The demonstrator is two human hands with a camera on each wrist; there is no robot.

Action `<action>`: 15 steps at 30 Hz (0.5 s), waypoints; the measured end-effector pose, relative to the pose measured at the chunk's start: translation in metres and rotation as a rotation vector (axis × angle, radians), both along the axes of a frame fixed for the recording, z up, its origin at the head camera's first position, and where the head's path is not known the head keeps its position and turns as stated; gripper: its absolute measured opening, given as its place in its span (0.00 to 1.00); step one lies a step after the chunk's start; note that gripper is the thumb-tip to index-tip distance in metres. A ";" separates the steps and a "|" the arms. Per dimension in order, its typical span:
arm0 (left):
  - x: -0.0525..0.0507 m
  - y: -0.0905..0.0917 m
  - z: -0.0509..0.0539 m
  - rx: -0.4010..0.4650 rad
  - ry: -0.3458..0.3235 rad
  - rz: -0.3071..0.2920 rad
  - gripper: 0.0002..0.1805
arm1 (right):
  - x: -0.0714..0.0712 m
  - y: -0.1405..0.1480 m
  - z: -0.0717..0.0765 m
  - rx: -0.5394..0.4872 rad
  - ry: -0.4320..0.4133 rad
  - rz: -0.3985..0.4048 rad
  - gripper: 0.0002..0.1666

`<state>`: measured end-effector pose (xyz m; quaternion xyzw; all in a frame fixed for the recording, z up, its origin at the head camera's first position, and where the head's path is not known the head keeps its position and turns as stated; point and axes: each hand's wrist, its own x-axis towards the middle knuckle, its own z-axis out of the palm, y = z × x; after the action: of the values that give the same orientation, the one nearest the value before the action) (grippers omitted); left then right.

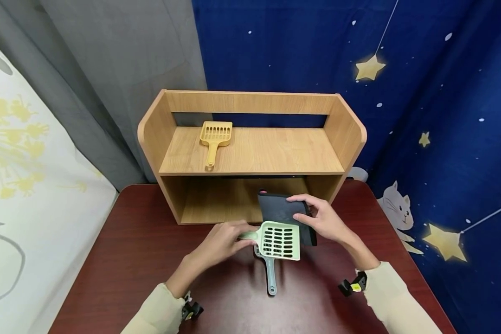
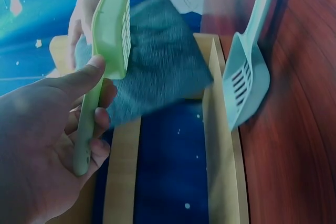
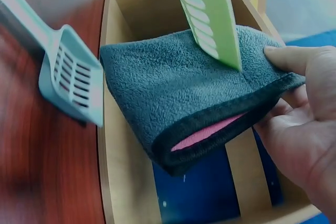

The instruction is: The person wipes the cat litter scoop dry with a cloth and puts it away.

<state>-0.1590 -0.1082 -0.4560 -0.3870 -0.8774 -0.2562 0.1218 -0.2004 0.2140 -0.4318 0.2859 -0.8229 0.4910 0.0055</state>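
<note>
My left hand (image 1: 223, 243) grips the handle of a light green litter scoop (image 1: 280, 240), whose slotted head points right. A folded dark grey cloth (image 1: 279, 208) with black edging hangs from my right hand (image 1: 323, 218), pinched between thumb and fingers. Pink shows inside its fold in the right wrist view. The green scoop's head (image 3: 215, 19) is in front of the cloth; whether they touch I cannot tell. Below the green scoop, a blue-grey litter scoop (image 1: 270, 276) lies on the table, its head partly hidden in the head view.
A two-tier wooden shelf (image 1: 254, 150) stands at the back of the dark red table (image 1: 142, 260). On its upper board lies a yellow litter scoop (image 1: 215, 137). Curtains (image 1: 284, 51) hang behind.
</note>
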 end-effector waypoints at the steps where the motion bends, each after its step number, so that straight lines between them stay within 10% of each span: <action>1: 0.000 -0.002 0.000 0.005 0.000 0.009 0.17 | 0.000 0.004 -0.001 -0.001 -0.003 -0.020 0.25; 15: -0.006 -0.015 -0.004 0.130 0.005 0.111 0.15 | 0.012 0.029 -0.009 -0.293 -0.183 -0.173 0.29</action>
<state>-0.1649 -0.1229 -0.4599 -0.3295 -0.8787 -0.3045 0.1627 -0.1889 0.2430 -0.4412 0.1642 -0.7612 0.6272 0.0145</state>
